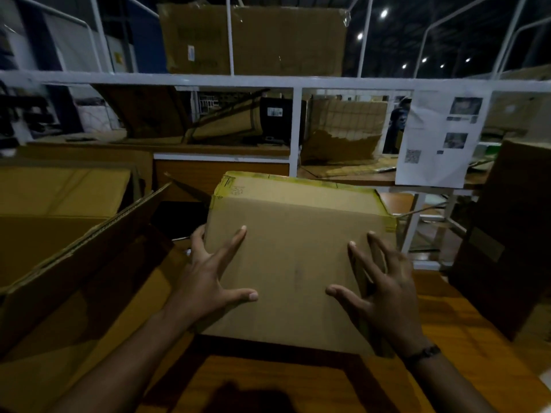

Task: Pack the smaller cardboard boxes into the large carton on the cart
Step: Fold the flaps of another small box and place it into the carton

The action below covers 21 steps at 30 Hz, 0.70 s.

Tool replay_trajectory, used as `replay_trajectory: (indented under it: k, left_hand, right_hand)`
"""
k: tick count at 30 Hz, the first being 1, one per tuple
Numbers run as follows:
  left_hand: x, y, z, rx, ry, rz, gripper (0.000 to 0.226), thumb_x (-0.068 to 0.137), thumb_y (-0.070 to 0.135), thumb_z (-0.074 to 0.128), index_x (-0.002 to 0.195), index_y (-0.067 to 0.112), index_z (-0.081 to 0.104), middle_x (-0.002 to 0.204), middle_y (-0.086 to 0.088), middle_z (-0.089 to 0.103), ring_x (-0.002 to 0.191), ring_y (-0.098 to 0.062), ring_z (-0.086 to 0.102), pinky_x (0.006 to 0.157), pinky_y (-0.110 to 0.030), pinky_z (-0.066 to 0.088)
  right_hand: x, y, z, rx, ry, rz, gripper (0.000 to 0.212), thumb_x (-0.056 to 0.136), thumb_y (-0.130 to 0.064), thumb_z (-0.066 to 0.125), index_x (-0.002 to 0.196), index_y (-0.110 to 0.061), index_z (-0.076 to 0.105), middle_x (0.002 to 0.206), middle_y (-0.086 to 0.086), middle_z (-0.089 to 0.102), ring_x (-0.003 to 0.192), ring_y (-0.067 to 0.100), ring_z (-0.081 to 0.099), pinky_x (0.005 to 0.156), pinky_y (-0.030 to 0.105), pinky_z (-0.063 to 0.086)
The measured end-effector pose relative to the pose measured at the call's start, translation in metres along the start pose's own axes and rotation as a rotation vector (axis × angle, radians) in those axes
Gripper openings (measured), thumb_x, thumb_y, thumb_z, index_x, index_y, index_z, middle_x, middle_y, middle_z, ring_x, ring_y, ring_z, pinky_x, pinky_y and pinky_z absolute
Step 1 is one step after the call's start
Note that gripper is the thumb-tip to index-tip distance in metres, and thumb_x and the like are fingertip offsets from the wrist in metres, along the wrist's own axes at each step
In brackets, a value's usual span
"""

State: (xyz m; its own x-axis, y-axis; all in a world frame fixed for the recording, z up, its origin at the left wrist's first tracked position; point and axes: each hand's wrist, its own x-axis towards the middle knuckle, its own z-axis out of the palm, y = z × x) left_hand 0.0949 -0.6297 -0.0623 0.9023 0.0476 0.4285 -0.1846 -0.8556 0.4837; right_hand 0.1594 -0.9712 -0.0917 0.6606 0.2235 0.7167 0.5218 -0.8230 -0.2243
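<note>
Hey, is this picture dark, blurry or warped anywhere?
Head view: dim overall, small ceiling lamps glare at top right; the wide lens slightly bows the white metal shelf rail; the brown cardboard box with yellow tape, left hand and right hand look sharp; a shadow darkens the orange wooden tabletop.

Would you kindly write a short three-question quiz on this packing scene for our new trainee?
1. True or false: the left hand and the right hand both touch the small box.
2. What colour is the tape along the box's far edge? A) yellow B) red C) black
3. Fill in: the open large carton lies on the box's ____ side.

Key: 1 true; 2 A; 3 left.
</note>
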Motion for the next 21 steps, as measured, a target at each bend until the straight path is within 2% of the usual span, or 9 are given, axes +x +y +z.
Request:
replay_trajectory:
  k: [3, 7, 10, 16, 21]
  left_hand:
    - [0.011, 0.013, -0.028, 0.045, 0.035, 0.023, 0.122, 0.051, 0.075, 0.083, 0.149, 0.073, 0.01, 0.162, 0.009, -0.014, 0.151, -0.039, 0.021, 0.112, -0.055, 0.042]
    - [0.033, 0.039, -0.071, 0.087, 0.079, 0.05, 0.121, 0.05, 0.078, 0.08, 0.145, 0.077, 0.004, 0.164, 0.01, -0.018, 0.152, -0.043, 0.018, 0.109, -0.061, 0.043]
    - [0.047, 0.061, -0.103, 0.148, 0.136, 0.058, 0.122, 0.05, 0.079, 0.079, 0.145, 0.078, 0.001, 0.165, 0.007, -0.02, 0.152, -0.048, 0.017, 0.107, -0.064, 0.043]
    - [0.068, 0.089, -0.153, 0.197, 0.232, 0.087, 0.123, 0.049, 0.077, 0.079, 0.146, 0.077, 0.002, 0.165, 0.007, -0.017, 0.151, -0.047, 0.019, 0.108, -0.06, 0.044]
    - [0.069, 0.089, -0.195, 0.298, 0.284, 0.108, 0.124, 0.046, 0.084, 0.071, 0.149, 0.072, 0.003, 0.162, 0.006, -0.011, 0.149, -0.046, 0.022, 0.11, -0.059, 0.041]
  right_hand:
    - [0.021, -0.006, -0.018, 0.005, 0.043, -0.044, 0.094, 0.076, -0.087, 0.054, 0.151, -0.03, 0.051, 0.168, 0.007, 0.024, 0.143, 0.046, 0.033, 0.102, 0.06, 0.043]
    - [0.064, -0.017, -0.051, 0.019, 0.125, -0.084, 0.095, 0.075, -0.09, 0.053, 0.151, -0.033, 0.049, 0.168, 0.004, 0.023, 0.145, 0.044, 0.03, 0.104, 0.062, 0.043]
    - [0.097, -0.025, -0.072, 0.018, 0.19, -0.124, 0.096, 0.075, -0.09, 0.053, 0.15, -0.032, 0.051, 0.167, 0.006, 0.026, 0.143, 0.043, 0.032, 0.102, 0.058, 0.042]
    - [0.142, -0.037, -0.095, 0.067, 0.254, -0.17, 0.096, 0.072, -0.086, 0.06, 0.151, -0.031, 0.05, 0.167, 0.006, 0.026, 0.143, 0.044, 0.031, 0.099, 0.056, 0.042]
    - [0.163, -0.061, -0.1, 0.098, 0.29, -0.205, 0.099, 0.072, -0.087, 0.056, 0.152, -0.031, 0.048, 0.167, 0.006, 0.025, 0.144, 0.044, 0.031, 0.1, 0.048, 0.034]
